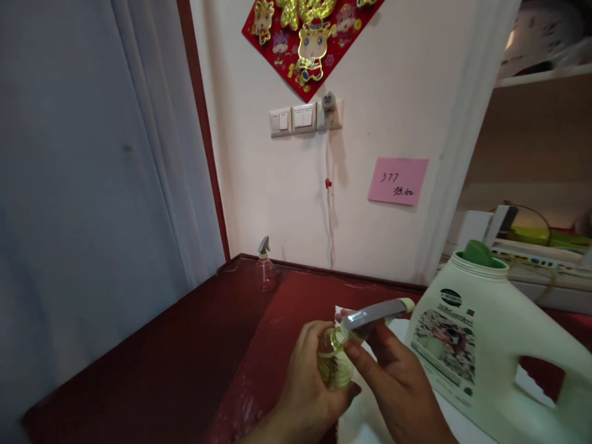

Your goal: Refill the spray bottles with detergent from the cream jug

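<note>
My left hand [308, 376] is wrapped round a small clear yellowish bottle [336, 367], which leans to the side in front of me. At the bottle's neck, my right hand [395, 373] has its fingers closed on a grey spray trigger head [377, 312] with a pale yellow nozzle tip. The trigger head sits at the mouth of the bottle; whether it is threaded on or only resting there I cannot tell. Right of my hands stands a large pale green jug [490, 333], its mouth uncapped and a darker green piece showing in the opening.
A clear pinkish spray bottle [265, 274] stands at the back of the dark red table [185, 364], near the corner. White paper [370, 425] lies under my hands. Shelves [546, 77] are at the right. A cord [329, 216] hangs from the wall outlet.
</note>
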`<action>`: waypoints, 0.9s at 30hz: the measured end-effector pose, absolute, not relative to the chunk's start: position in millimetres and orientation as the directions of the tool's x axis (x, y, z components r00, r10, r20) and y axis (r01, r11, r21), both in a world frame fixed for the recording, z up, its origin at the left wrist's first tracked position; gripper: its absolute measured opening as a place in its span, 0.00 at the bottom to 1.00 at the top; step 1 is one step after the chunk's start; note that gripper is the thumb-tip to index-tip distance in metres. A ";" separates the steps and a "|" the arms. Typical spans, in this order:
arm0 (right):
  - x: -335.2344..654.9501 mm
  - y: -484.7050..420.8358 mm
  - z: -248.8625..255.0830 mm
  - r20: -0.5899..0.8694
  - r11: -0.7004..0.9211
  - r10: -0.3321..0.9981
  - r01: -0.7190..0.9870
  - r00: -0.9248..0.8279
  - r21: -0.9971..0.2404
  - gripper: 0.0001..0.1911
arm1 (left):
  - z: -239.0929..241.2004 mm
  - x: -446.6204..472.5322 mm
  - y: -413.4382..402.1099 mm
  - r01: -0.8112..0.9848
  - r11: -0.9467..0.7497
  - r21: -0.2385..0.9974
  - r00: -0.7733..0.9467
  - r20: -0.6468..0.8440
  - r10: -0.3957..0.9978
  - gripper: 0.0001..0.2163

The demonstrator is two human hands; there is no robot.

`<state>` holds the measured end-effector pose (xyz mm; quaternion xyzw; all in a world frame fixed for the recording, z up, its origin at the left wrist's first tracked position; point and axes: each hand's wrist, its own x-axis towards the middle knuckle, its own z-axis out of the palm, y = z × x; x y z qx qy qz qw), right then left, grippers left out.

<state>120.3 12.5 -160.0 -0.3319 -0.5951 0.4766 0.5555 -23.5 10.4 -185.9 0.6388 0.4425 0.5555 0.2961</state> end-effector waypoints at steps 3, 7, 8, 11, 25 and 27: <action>124.7 8.5 -140.0 0.385 0.374 0.920 -0.135 -0.067 -0.918 0.25 | -179.5 -28.8 7.7 0.279 -0.383 0.881 0.007 0.397 0.918 0.32; 132.1 1.1 -111.9 0.438 0.435 0.899 -0.134 0.011 -0.890 0.21 | -177.1 -33.6 6.9 0.343 -0.340 0.876 -0.014 0.366 0.930 0.33; 134.4 -0.2 -106.9 0.447 0.448 0.894 -0.118 0.035 -0.886 0.20 | -177.7 -34.5 7.5 0.348 -0.340 0.874 -0.016 0.368 0.930 0.33; 142.2 -3.1 -98.7 0.465 0.474 0.878 -0.066 0.113 -0.878 0.18 | -180.1 -37.4 9.9 0.344 -0.359 0.868 -0.023 0.390 0.921 0.31; 158.5 -8.4 -94.3 0.526 0.507 0.825 0.142 0.207 -0.850 0.17 | -178.4 -46.8 14.9 0.345 -0.353 0.870 -0.084 0.404 0.911 0.30; 161.2 -9.3 -95.4 0.508 0.483 0.833 0.157 0.219 -0.861 0.18 | -176.4 -50.7 19.1 0.295 -0.317 0.901 -0.144 0.370 0.918 0.30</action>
